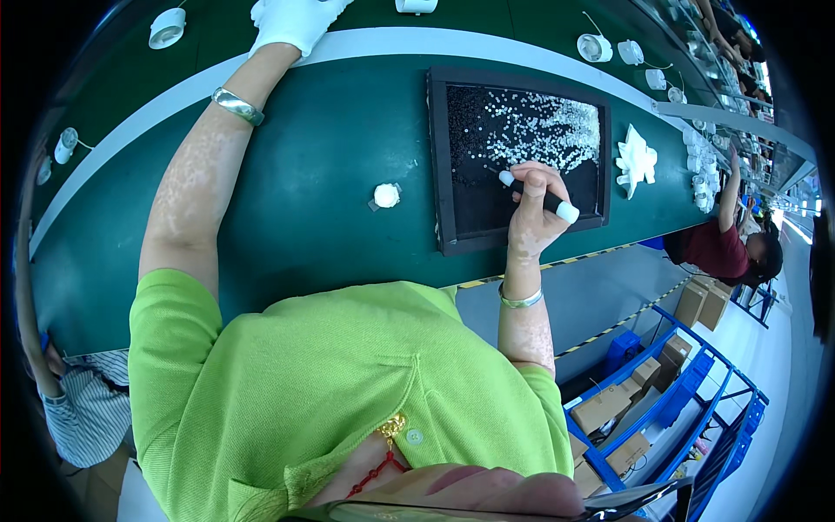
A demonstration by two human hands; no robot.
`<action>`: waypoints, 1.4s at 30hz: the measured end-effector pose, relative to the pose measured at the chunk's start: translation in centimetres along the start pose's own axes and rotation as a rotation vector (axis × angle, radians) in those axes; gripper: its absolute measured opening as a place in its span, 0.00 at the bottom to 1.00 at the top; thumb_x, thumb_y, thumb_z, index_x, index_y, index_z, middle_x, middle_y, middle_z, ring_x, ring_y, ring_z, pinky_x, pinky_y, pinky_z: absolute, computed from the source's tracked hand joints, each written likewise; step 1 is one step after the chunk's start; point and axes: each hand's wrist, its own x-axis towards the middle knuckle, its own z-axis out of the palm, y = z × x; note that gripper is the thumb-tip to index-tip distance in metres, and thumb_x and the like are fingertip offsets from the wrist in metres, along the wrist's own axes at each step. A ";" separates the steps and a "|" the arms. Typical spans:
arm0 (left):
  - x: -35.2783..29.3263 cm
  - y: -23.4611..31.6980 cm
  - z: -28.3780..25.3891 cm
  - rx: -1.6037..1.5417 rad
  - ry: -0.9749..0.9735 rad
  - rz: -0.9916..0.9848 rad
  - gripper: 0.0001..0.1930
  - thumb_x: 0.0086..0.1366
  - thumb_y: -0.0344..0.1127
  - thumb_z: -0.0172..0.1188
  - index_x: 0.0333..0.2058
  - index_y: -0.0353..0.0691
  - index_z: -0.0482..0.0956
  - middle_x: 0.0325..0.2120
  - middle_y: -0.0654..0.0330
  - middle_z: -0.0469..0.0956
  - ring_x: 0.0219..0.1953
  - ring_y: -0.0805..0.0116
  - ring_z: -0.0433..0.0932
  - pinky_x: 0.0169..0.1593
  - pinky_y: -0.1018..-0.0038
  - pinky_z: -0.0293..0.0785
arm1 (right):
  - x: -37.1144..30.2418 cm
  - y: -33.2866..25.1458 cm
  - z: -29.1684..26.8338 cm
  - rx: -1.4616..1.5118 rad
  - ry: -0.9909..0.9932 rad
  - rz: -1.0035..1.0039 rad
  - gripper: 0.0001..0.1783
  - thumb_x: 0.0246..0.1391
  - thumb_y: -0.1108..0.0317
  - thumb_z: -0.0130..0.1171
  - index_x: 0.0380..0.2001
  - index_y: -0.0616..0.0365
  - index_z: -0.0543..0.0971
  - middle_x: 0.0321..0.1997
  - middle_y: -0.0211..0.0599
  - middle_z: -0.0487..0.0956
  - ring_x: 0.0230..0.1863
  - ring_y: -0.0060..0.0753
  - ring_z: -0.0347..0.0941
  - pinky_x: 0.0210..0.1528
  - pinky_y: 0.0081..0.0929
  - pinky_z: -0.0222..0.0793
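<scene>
My right hand [537, 209], ungloved, is closed around a short, thick black pen-like tool with white ends [554, 204]. It is held over the near right part of a black tray [442, 174] with small black pieces [467, 122] on its left side and small white pieces [570, 122] on its right. My left hand [296, 22], in a white glove, reaches across the white rail to the far green surface. The top edge of the view cuts off most of its fingers, so its grip is hidden. A small round white part [386, 196] lies left of the tray.
Right of the tray lies a crumpled white glove [637, 161]. White lamp housings [167, 29] with wires stand along the far green strip, beyond the curved white rail [383, 41]. Co-workers sit at both sides. A blue rack [670, 383] with cardboard boxes stands behind on the right.
</scene>
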 end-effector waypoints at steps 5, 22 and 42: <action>-0.1 -0.1 -0.1 0.064 0.048 -0.055 0.31 0.47 0.41 0.68 0.52 0.42 0.71 0.42 0.50 0.77 0.48 0.52 0.75 0.52 0.61 0.68 | 0.1 0.4 -0.1 -0.033 -0.011 -0.037 0.09 0.54 0.70 0.60 0.24 0.65 0.78 0.30 0.39 0.79 0.25 0.21 0.69 0.25 0.16 0.62; -0.1 -1.1 -0.2 -0.043 0.255 -0.172 0.31 0.46 0.37 0.69 0.52 0.42 0.70 0.42 0.51 0.77 0.47 0.53 0.75 0.52 0.63 0.69 | 0.1 -0.1 -0.1 -0.058 0.001 0.008 0.08 0.54 0.71 0.60 0.24 0.65 0.78 0.30 0.39 0.79 0.23 0.19 0.68 0.24 0.15 0.62; -14.7 2.7 -10.1 -0.629 -0.556 0.172 0.34 0.49 0.27 0.71 0.55 0.37 0.65 0.49 0.56 0.72 0.49 0.71 0.72 0.52 0.74 0.70 | 0.3 -0.4 0.3 -0.036 -0.001 0.093 0.08 0.54 0.71 0.61 0.25 0.65 0.79 0.29 0.38 0.79 0.25 0.21 0.70 0.27 0.16 0.64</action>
